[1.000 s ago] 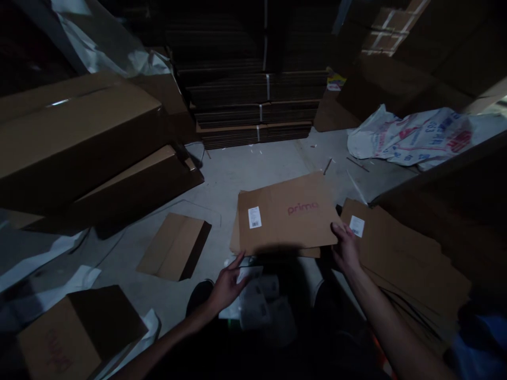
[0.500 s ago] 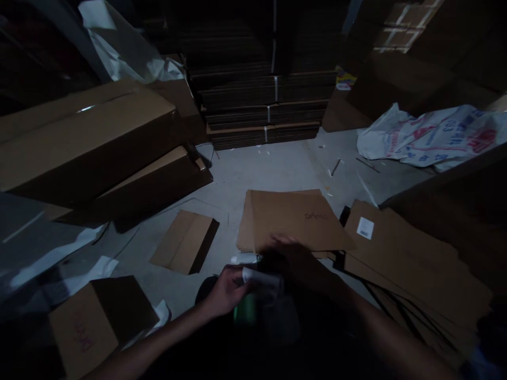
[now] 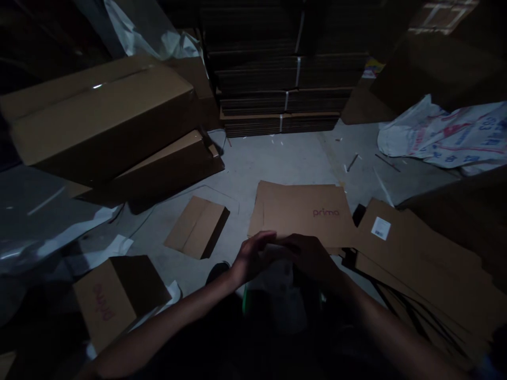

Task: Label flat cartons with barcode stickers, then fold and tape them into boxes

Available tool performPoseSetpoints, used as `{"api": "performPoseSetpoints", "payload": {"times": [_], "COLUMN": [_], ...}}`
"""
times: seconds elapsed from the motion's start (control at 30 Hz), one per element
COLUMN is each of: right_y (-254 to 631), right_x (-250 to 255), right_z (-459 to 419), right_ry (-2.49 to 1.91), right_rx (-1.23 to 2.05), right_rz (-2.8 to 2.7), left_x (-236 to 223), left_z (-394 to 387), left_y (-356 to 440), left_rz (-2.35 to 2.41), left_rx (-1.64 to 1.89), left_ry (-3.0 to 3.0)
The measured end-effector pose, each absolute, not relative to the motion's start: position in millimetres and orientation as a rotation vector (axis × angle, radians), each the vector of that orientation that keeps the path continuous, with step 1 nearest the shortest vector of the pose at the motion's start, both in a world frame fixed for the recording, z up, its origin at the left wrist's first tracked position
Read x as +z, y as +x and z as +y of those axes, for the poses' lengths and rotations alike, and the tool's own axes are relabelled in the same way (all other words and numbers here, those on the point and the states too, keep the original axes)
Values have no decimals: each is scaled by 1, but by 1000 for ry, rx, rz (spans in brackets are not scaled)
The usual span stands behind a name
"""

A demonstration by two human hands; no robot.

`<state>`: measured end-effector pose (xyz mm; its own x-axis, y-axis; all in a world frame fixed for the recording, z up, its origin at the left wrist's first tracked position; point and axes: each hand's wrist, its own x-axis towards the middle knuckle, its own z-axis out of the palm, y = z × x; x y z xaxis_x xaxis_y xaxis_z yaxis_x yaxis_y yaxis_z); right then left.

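Note:
My left hand (image 3: 252, 259) is closed on the upper edge of a pale, thin sheet (image 3: 288, 301), which hangs down in front of my dark clothing. My right hand (image 3: 311, 254), deep in shadow, curls in from the other side with its fingertips at the sheet's top. The fingers of both hands nearly meet. Just beyond them lies a stack of flat cardboard pieces (image 3: 297, 203), the top one printed "prima". A green edge shows below my left hand. The kind of sheet is too dim to make out.
A small closed carton (image 3: 195, 224) lies left on the floor, a "prima" box (image 3: 105, 309) nearer. Long cartons (image 3: 106, 111) fill the back left. Strapped cardboard stacks (image 3: 257, 126) stand behind. At right are labelled flat cardboard (image 3: 420, 258) and a printed white sack (image 3: 447, 132).
My right hand has come back from over the cardboard stack to the sheet beside my left hand. My left hand has risen slightly. The whole view has shifted, with things now further right.

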<state>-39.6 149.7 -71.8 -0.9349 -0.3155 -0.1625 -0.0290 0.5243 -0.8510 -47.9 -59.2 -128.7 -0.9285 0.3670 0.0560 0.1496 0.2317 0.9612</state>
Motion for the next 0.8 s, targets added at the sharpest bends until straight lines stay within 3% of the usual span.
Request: {"api": "performPoseSetpoints", "payload": {"times": [0.33, 0.53, 0.7, 0.8], "right_y": [-38, -44, -66, -90], "right_x": [-88, -92, -80, -83], "right_z": [144, 141, 171, 198], "right_ry": [-428, -438, -483, -186], "right_rx": [-833, -739, -1024, -1402], "right_rz": [2799, 2812, 2699, 2686], "left_x": [-141, -144, -161, -180], "left_z": [-61, -59, -58, -65], "left_y": [-41, -49, -50, -37], "left_rz": [2322, 2216, 2207, 2231], "left_rx": [1559, 1728, 1413, 1216], "left_ry": [266, 325, 457, 524]}}
